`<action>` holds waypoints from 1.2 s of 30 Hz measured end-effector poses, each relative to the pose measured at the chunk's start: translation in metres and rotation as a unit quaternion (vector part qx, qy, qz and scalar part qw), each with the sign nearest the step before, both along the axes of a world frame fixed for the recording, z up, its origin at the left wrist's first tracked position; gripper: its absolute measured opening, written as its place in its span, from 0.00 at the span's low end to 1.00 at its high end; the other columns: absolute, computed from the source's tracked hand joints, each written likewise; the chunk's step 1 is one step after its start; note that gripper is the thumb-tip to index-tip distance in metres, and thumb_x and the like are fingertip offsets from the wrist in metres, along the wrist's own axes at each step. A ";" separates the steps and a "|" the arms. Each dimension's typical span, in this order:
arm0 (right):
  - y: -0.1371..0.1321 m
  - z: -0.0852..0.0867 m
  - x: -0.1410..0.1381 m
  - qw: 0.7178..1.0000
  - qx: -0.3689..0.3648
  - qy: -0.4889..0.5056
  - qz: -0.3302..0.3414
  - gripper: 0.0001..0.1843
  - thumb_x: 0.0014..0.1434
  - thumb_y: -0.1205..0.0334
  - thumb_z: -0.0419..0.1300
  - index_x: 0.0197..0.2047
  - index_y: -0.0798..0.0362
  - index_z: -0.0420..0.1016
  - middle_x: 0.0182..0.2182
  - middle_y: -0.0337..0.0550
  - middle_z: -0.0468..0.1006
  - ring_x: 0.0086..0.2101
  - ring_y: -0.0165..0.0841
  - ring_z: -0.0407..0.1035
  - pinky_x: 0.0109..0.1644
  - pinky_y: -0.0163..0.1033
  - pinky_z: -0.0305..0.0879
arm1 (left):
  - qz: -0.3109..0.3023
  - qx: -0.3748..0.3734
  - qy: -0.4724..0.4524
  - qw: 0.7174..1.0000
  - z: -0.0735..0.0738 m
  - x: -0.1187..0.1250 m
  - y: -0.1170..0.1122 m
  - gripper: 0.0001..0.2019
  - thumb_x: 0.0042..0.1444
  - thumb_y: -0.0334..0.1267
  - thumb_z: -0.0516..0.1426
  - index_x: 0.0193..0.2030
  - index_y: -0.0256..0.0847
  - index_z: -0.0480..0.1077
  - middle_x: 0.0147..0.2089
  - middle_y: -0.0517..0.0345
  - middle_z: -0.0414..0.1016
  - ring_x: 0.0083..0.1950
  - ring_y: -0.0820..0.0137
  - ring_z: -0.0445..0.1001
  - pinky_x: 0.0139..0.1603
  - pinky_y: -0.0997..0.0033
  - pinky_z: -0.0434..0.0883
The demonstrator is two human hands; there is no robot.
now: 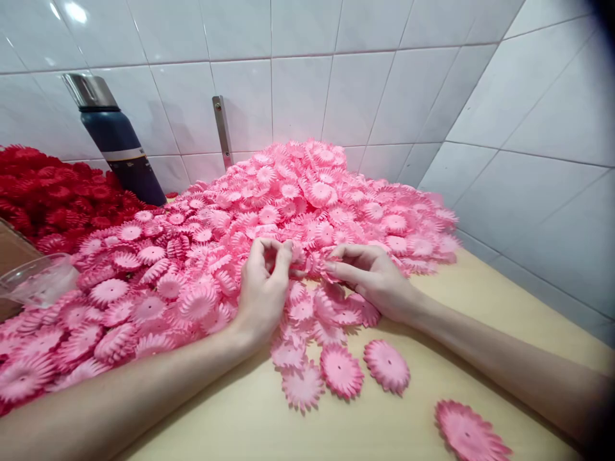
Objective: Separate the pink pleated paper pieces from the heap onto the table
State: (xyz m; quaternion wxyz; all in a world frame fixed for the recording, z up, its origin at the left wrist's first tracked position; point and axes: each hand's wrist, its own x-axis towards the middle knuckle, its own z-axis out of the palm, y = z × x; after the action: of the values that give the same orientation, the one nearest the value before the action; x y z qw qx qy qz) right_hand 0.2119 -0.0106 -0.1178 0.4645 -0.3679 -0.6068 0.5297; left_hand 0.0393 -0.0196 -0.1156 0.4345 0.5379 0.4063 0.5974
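My left hand point(266, 291) is closed in a pinch at the front of a heap of pink scalloped petal discs point(269, 214). What its fingertips hold, if anything, is hidden. Facing it, my right hand point(382, 278) pinches a pink petal disc point(317, 263) between thumb and fingers. Below the hands, a small cluster of pink discs point(302, 310) spreads onto the pale table point(230, 416). Nearer to me lie separate discs, among them a darker pink one point(341, 371) and another point(387, 366), each with a small centre hole.
A dark blue bottle point(122, 150) with a steel cap stands behind the heap at left. Beside it is a red pile of similar discs point(52, 192). A clear plastic cup point(43, 282) and a cardboard box point(14, 256) sit at the left edge. A tiled wall point(302, 96) encloses the back.
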 end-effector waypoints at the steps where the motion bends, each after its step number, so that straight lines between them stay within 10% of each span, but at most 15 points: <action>1: 0.000 0.000 -0.001 1.000 0.001 0.000 -0.013 0.10 0.50 0.58 0.68 0.28 0.55 0.74 0.22 0.37 0.72 0.21 0.25 0.63 0.24 0.32 0.60 | 0.008 0.012 0.017 1.000 0.000 0.000 -0.001 0.06 0.57 0.37 0.58 0.37 0.40 0.64 0.37 0.59 0.70 0.38 0.72 0.72 0.40 0.71 0.73; 10: 0.000 0.002 -0.002 0.999 -0.013 0.001 -0.030 0.13 0.41 0.59 0.73 0.32 0.53 0.80 0.26 0.39 0.80 0.25 0.29 0.72 0.29 0.34 0.69 | -0.080 0.027 0.099 0.991 0.009 0.000 -0.007 0.15 0.50 0.39 0.64 0.43 0.39 0.70 0.42 0.54 0.74 0.42 0.67 0.74 0.43 0.69 0.72; 36: 0.004 -0.003 0.003 1.000 -0.004 0.007 0.010 0.16 0.49 0.59 0.69 0.43 0.50 0.78 0.36 0.42 0.83 0.39 0.35 0.77 0.44 0.40 0.73 | -0.045 -0.013 0.055 0.997 0.009 -0.001 -0.004 0.03 0.49 0.31 0.63 0.32 0.35 0.76 0.34 0.54 0.80 0.36 0.70 0.77 0.40 0.71 0.74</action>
State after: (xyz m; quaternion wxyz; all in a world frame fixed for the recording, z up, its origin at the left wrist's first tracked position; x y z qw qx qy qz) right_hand 0.2151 -0.0069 -0.1208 0.4615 -0.3601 -0.6050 0.5398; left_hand 0.0387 -0.0233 -0.1068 0.4446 0.5821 0.4126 0.5416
